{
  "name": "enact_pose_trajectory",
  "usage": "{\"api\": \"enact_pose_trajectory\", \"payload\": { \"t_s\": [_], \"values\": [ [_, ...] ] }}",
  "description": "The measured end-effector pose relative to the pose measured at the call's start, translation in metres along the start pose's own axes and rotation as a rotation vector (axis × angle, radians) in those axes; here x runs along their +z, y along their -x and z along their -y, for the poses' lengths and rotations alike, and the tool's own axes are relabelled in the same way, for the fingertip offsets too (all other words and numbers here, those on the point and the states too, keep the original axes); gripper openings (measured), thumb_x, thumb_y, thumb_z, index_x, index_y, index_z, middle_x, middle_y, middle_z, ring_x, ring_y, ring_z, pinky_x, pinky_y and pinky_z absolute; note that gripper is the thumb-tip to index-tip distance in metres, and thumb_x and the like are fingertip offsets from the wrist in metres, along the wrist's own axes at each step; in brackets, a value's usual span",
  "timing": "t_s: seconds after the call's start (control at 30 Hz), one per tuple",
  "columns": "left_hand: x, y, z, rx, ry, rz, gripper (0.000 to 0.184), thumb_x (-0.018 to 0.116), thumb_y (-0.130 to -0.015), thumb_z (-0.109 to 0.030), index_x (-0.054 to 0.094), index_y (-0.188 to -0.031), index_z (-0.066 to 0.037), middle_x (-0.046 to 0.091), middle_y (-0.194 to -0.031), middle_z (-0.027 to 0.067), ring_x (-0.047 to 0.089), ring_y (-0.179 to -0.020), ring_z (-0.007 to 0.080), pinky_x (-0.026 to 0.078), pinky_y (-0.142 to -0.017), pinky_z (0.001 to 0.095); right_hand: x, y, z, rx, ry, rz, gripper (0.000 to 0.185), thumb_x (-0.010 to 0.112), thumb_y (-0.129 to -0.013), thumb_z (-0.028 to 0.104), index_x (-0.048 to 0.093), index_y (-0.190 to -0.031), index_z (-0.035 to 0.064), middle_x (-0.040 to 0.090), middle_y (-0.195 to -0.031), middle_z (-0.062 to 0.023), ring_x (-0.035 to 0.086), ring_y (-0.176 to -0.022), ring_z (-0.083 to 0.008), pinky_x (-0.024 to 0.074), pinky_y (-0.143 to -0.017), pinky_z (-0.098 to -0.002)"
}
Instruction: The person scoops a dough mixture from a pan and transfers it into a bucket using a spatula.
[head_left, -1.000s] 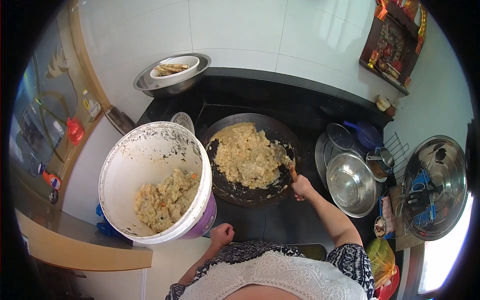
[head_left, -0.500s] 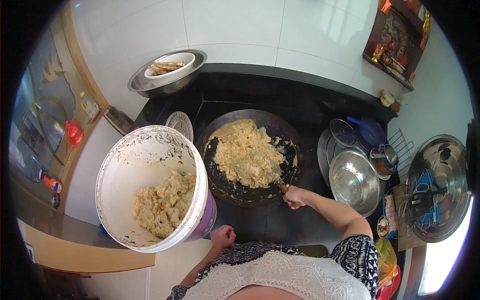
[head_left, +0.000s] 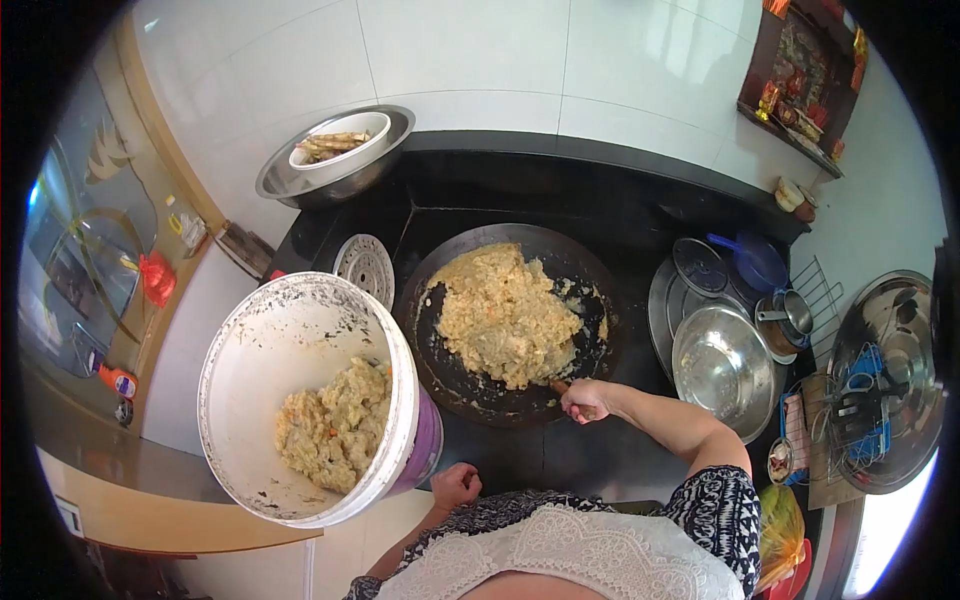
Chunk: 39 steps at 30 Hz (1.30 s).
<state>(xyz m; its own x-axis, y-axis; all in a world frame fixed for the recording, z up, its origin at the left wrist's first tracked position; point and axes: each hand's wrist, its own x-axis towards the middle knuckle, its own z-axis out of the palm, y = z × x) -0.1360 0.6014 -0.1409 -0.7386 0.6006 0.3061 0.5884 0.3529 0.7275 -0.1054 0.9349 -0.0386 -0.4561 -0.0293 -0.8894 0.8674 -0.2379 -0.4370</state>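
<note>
My right hand [head_left: 585, 400] is closed round the wooden handle of a spatula at the lower right rim of a large dark wok [head_left: 480, 402]. The spatula's blade is hidden under a thick, pale yellow rice-like mixture [head_left: 505, 310] heaped in the wok. My left hand [head_left: 456, 486] is curled closed by the counter's front edge, close to a big white and purple bucket [head_left: 225, 400]; nothing shows in it. More of the mixture [head_left: 335, 425] lies inside the tilted bucket.
A perforated metal disc [head_left: 365, 270] lies behind the bucket. At the back left, a steel basin [head_left: 365, 187] holds a white bowl [head_left: 370, 128]. To the right are a steel bowl [head_left: 722, 365], a blue pan [head_left: 758, 262] and a large upright steel lid or basin [head_left: 915, 420].
My right hand has moved left and down along the wok's rim, and the spatula's blade has gone under the mixture. The view has shifted slightly. My left hand stays curled.
</note>
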Motion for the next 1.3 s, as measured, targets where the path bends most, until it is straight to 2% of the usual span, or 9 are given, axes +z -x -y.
{"api": "enact_pose_trajectory", "payload": {
  "t_s": [0.2, 0.37, 0.6, 0.67, 0.87, 1.07, 1.13, 1.2, 1.3],
  "values": [
    [0.004, 0.001, 0.011, 0.019, 0.003, 0.039, 0.009, 0.065, -0.063, -0.017, 0.061, -0.068, -0.011, 0.057, -0.055, 0.0022, 0.056, -0.045, 0.0163, 0.046, -0.044, 0.0295, 0.006, -0.024, 0.012, 0.068, -0.185, 0.082, 0.018, 0.049, -0.079, 0.001, 0.044, -0.063, 0.0073, 0.042, -0.049, 0.0005, 0.043, -0.041, -0.0097, 0.0383, -0.039, -0.0219],
    [0.002, 0.001, 0.006, 0.015, -0.040, 0.039, 0.006, 0.064, -0.063, -0.016, 0.060, -0.066, -0.012, 0.057, -0.054, 0.0025, 0.056, -0.044, 0.0164, 0.045, -0.044, 0.0292, 0.015, -0.055, 0.008, -0.011, -0.319, 0.159, 0.022, 0.048, -0.080, 0.006, 0.041, -0.060, 0.0091, 0.042, -0.047, -0.0005, 0.042, -0.039, -0.0116, 0.0381, -0.038, -0.0233],
    [0.009, -0.022, -0.020, -0.265, -0.166, 0.078, 0.014, 0.055, -0.073, -0.016, 0.063, -0.071, -0.005, 0.059, -0.056, 0.0061, 0.056, -0.046, 0.0184, 0.044, -0.046, 0.0288, 0.023, -0.063, -0.019, -0.103, -0.601, 0.319, 0.027, 0.044, -0.082, 0.009, 0.039, -0.056, 0.0112, 0.042, -0.044, 0.0019, 0.040, -0.036, -0.0090, 0.0370, -0.034, -0.0238],
    [0.013, -0.042, -0.040, -0.463, 0.323, 0.176, 0.016, 0.053, -0.077, -0.013, 0.064, -0.075, -0.002, 0.059, -0.055, 0.0058, 0.055, -0.046, 0.0139, 0.044, -0.046, 0.0272, 0.024, -0.064, -0.025, -0.126, -0.612, 0.331, 0.027, 0.044, -0.082, 0.009, 0.039, -0.055, 0.0116, 0.042, -0.044, 0.0022, 0.039, -0.036, -0.0084, 0.0369, -0.034, -0.0235],
    [0.006, -0.061, -0.085, -0.440, 0.533, 0.226, 0.015, 0.050, -0.083, -0.009, 0.063, -0.084, 0.001, 0.059, -0.062, 0.0029, 0.054, -0.052, 0.0076, 0.044, -0.048, 0.0211, 0.020, -0.058, -0.037, -0.169, -0.590, 0.335, 0.027, 0.047, -0.082, 0.011, 0.037, -0.057, 0.0132, 0.039, -0.048, 0.0051, 0.038, -0.041, -0.0053, 0.0326, -0.036, -0.0197],
    [-0.088, -0.062, -0.170, -0.229, 0.673, 0.289, 0.016, 0.051, -0.083, -0.007, 0.061, -0.093, 0.001, 0.062, -0.075, 0.0058, 0.057, -0.062, 0.0087, 0.045, -0.056, 0.0220, 0.024, -0.033, -0.032, -0.134, -0.647, 0.351, 0.026, 0.044, -0.083, 0.011, 0.037, -0.058, 0.0133, 0.039, -0.047, 0.0044, 0.038, -0.038, -0.0074, 0.0340, -0.035, -0.0228],
    [-0.127, -0.062, -0.195, 0.041, 0.642, 0.307, 0.018, 0.049, -0.082, -0.004, 0.061, -0.094, 0.001, 0.062, -0.079, 0.0085, 0.059, -0.067, 0.0123, 0.046, -0.059, 0.0232, 0.023, -0.027, -0.026, -0.167, -0.658, 0.354, 0.026, 0.045, -0.082, 0.010, 0.037, -0.058, 0.0131, 0.039, -0.047, 0.0040, 0.038, -0.039, -0.0078, 0.0332, -0.036, -0.0233],
    [-0.168, -0.059, -0.225, 0.246, 0.604, 0.254, 0.019, 0.048, -0.079, -0.002, 0.061, -0.091, 0.003, 0.062, -0.077, 0.0113, 0.061, -0.066, 0.0185, 0.047, -0.059, 0.0261, 0.021, -0.018, -0.018, -0.186, -0.626, 0.331, 0.025, 0.045, -0.082, 0.010, 0.037, -0.058, 0.0129, 0.039, -0.047, 0.0037, 0.038, -0.039, -0.0077, 0.0334, -0.035, -0.0229],
    [-0.207, -0.039, -0.239, 0.491, 0.563, -0.033, 0.019, 0.048, -0.077, -0.007, 0.060, -0.084, 0.005, 0.062, -0.075, 0.0146, 0.061, -0.065, 0.0246, 0.048, -0.056, 0.0300, 0.017, 0.009, -0.006, -0.218, -0.600, 0.285, 0.024, 0.045, -0.081, 0.010, 0.037, -0.059, 0.0121, 0.038, -0.047, 0.0032, 0.038, -0.039, -0.0076, 0.0335, -0.034, -0.0220]
  ]
}}
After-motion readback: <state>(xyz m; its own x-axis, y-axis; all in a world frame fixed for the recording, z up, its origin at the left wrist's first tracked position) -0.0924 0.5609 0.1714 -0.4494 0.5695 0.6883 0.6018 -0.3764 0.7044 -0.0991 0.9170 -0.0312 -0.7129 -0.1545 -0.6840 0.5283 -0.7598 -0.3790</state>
